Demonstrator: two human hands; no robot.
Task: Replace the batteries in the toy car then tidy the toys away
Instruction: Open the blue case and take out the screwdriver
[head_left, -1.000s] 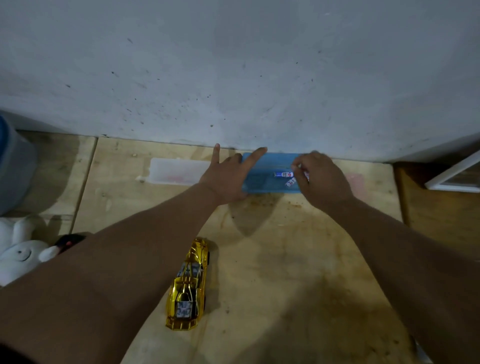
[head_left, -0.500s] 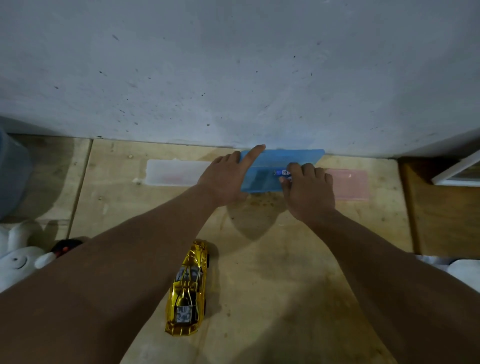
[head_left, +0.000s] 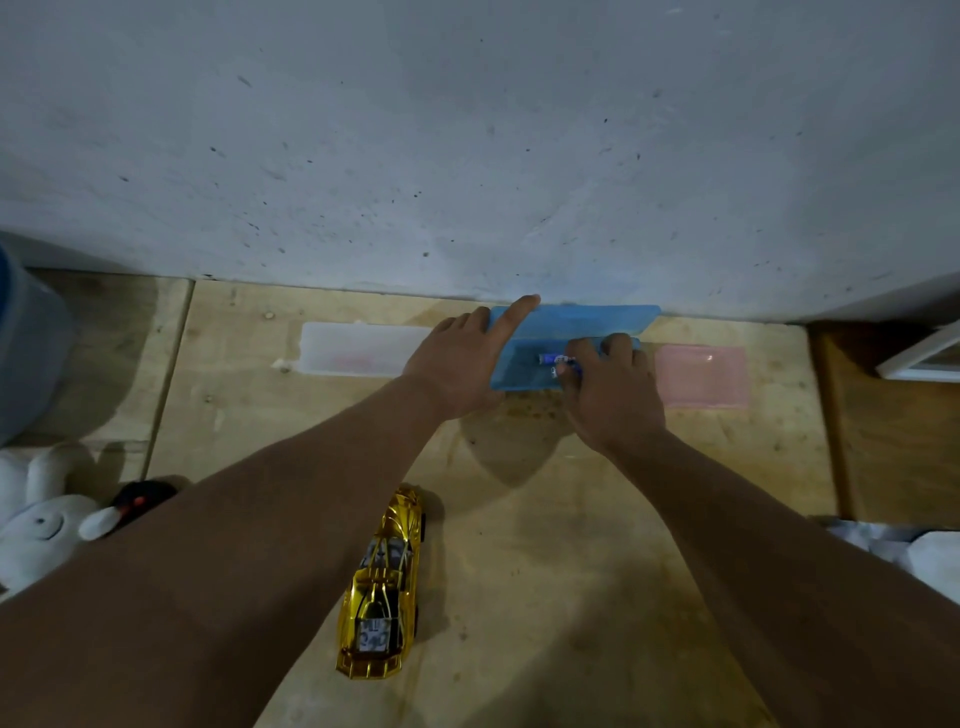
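Against far wall, on wood table (head_left: 545, 597): left hand (head_left: 457, 364) bracing blue box (head_left: 524, 369) w/ lid up, index finger stretched along lid edge. Right hand (head_left: 608, 395) reaching inside, pinching battery (head_left: 555, 358) (blue-white label) btwn thumb & fingers. Lying near, left of centre: gold toy car (head_left: 382, 592), untouched, well apart from both hands.

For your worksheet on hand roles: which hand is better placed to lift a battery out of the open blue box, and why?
The right hand. Its fingertips are already at the battery inside the blue box, while the left hand rests against the box's left end, apparently steadying it, index finger on the raised lid.
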